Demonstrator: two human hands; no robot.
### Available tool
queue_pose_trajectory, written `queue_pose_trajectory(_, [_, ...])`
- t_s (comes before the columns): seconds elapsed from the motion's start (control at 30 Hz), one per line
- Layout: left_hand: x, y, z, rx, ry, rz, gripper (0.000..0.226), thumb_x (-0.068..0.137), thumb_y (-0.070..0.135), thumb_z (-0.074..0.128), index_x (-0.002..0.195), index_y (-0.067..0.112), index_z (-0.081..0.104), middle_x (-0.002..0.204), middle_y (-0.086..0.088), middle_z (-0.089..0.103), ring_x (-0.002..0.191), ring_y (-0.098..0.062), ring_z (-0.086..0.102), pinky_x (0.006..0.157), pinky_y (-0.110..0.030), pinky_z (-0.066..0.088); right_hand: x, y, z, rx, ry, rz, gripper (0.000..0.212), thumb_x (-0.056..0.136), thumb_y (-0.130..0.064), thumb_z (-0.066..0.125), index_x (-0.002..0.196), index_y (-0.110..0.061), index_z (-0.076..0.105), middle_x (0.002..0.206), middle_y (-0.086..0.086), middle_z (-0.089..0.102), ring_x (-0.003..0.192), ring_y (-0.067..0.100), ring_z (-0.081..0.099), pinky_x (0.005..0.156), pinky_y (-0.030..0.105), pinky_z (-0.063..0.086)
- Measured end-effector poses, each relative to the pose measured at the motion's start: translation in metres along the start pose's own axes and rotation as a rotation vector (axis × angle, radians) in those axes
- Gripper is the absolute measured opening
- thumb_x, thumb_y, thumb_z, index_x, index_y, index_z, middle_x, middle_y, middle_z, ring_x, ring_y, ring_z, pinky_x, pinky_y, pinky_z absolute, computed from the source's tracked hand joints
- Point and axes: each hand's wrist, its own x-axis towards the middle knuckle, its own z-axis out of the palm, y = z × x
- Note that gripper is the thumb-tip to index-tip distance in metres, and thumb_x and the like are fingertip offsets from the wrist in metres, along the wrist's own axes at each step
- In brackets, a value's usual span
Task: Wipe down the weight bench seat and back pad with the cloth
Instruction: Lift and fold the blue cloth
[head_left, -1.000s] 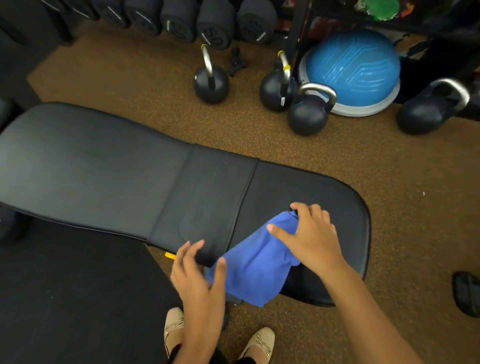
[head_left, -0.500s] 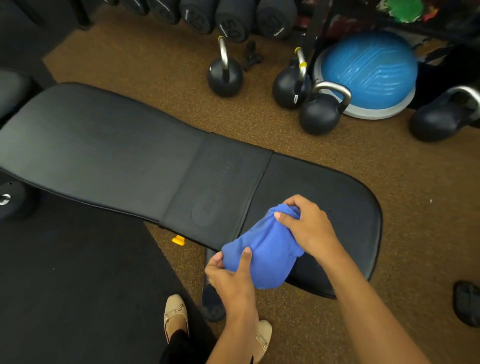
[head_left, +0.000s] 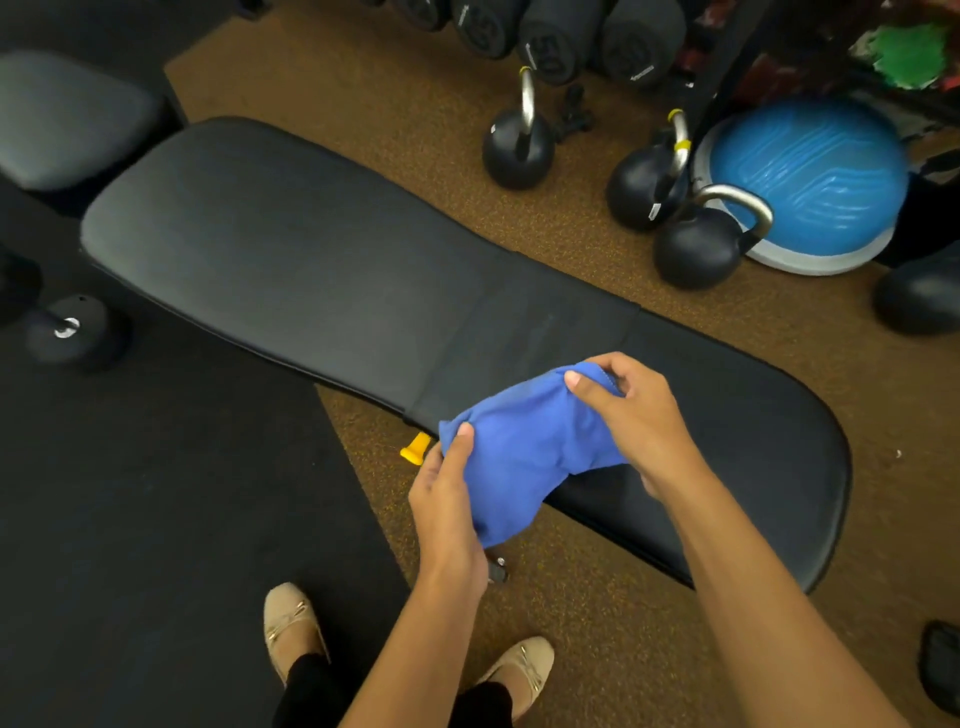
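Cloth (head_left: 530, 452): blue and bunched, strung between my two hands over the near edge of the padding, about where the back pad's end panel meets the seat. I cannot tell whether its underside touches the vinyl.
Back pad (head_left: 291, 260): the long black stretch running off to my left, most of it well apart from the cloth.
Left hand (head_left: 447, 499): pinches the cloth's left end, thumb on top and fingers curled underneath.
Right hand (head_left: 634, 410): curled round the cloth's far right edge, thumb pressing the fold.
Seat (head_left: 753, 467): the shorter rounded pad on my right, passing beneath my right wrist.
Step in hand: I judge I am gathering the cloth into a wad fit for wiping. No stroke on either pad looks to be under way.
Next move: I should settle the wad into one hand and press it flat on the seat. Then I sweep it edge to edge with even pressure and work leftward over the seam onto the back pad, keeping loose corners tucked in.
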Motion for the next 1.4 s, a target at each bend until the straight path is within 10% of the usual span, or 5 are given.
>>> queue_pose_trajectory(0.5, [0.093, 0.217, -0.19, -0.012, -0.108, 0.018, 0.036, 0.085, 0.024, 0.064, 0.114, 0.003, 0.063, 0.106, -0.013, 0.07, 0.098, -0.026, 0.067, 0.091, -0.046, 0.05, 0.003, -0.142, 0.244, 0.213, -0.172, -0.01, 0.009, 0.089, -0.024, 0.06, 0.089, -0.015, 0.063, 0.088, 0.002, 0.067, 0.081, 0.015, 0.062, 0.067, 0.026, 0.048])
queue_pose_trajectory(0.83, [0.161, 0.365, -0.317, -0.092, -0.004, 0.07, 0.034, 0.085, 0.018, 0.065, 0.111, -0.003, 0.063, 0.104, -0.018, 0.069, 0.096, -0.029, 0.067, 0.076, -0.036, 0.058, 0.023, -0.257, 0.423, 0.345, -0.426, 0.077, 0.016, 0.088, -0.026, 0.062, 0.1, -0.016, 0.058, 0.105, 0.007, 0.068, 0.094, 0.022, 0.066, 0.079, 0.044, 0.054])
queue_pose_trajectory(1.03, [0.213, 0.423, -0.357, -0.169, 0.02, 0.073, 0.044, 0.078, 0.032, 0.067, 0.115, 0.007, 0.063, 0.112, -0.011, 0.068, 0.103, -0.026, 0.065, 0.09, -0.04, 0.051, 0.06, -0.304, 0.494, 0.425, -0.617, 0.103, 0.031, 0.085, -0.005, 0.061, 0.114, -0.011, 0.053, 0.111, 0.01, 0.065, 0.096, 0.02, 0.064, 0.078, 0.035, 0.053])
queue_pose_trajectory(1.4, [0.31, 0.514, -0.393, -0.324, 0.126, 0.101, 0.034, 0.089, 0.026, 0.058, 0.115, 0.006, 0.063, 0.108, -0.014, 0.069, 0.097, -0.027, 0.067, 0.065, -0.03, 0.057, 0.149, -0.375, 0.617, 0.319, -0.828, 0.103, 0.035, 0.088, 0.003, 0.052, 0.119, -0.012, 0.051, 0.107, 0.006, 0.065, 0.093, 0.017, 0.064, 0.074, 0.03, 0.052])
